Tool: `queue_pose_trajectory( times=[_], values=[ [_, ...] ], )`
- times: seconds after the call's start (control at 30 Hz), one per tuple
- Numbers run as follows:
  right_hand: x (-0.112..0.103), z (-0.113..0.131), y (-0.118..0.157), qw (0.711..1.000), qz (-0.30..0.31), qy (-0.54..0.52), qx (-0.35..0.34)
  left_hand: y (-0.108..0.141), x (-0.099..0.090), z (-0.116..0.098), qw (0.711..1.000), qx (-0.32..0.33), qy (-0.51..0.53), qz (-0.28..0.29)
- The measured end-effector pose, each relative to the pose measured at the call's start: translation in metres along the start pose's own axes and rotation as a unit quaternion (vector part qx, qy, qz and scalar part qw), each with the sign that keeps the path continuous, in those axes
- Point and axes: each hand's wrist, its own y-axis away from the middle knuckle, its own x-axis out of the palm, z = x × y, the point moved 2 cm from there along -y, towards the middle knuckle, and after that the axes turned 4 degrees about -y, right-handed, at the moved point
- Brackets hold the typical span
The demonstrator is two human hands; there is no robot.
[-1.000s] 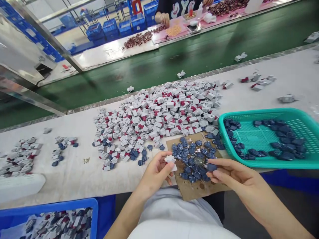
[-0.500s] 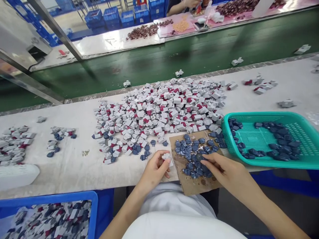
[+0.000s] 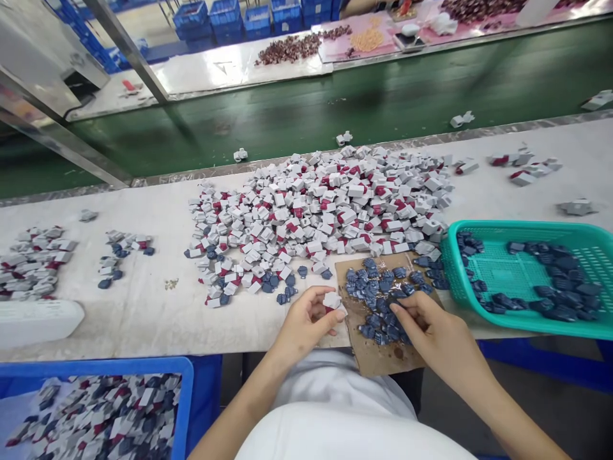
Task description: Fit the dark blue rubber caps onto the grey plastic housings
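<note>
My left hand point(image 3: 309, 322) is closed on a white and dark red plastic piece point(image 3: 332, 301), held just left of a brown cardboard sheet point(image 3: 378, 366). Over the right part of that sheet, my right hand point(image 3: 433, 322) has its thumb and index finger pinched at the small dark blue parts point(image 3: 383, 306). Whether a part is between the fingertips is hard to make out. Beyond both hands lies a big heap of white and dark red pieces point(image 3: 306, 204), with some dark blue parts at its near left edge.
A green basket point(image 3: 527, 225) with dark blue parts stands at the right. At the lower left is a blue bin point(image 3: 184, 396) of mixed pieces. Smaller piles point(image 3: 36, 262) lie on the left. Behind the heap runs a green belt point(image 3: 287, 115) carrying a few white pieces.
The view has shifted a little. My left hand has turned so that the white and dark red piece shows more. My right hand remains over the dark blue parts.
</note>
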Motion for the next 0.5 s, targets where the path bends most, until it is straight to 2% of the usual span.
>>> queue_pose_trajectory(
  times=[0.17, 0.27, 0.37, 0.5],
  values=[
    [-0.004, 0.002, -0.001, 0.998, 0.015, -0.056, 0.032, 0.002, 0.001, -0.006, 0.999, 0.018, 0.027, -0.005],
    [-0.011, 0.012, 0.005, 0.990, 0.012, -0.130, 0.051, 0.007, 0.004, -0.012, 0.999, 0.031, 0.045, -0.003],
    [-0.012, 0.032, 0.013, 0.969, 0.025, -0.236, 0.065, 0.014, 0.008, -0.021, 0.996, 0.053, 0.063, 0.018],
    [-0.001, 0.057, 0.016, 0.936, 0.059, -0.340, 0.069, 0.021, 0.012, -0.031, 0.995, 0.082, 0.034, 0.039]
  ],
)
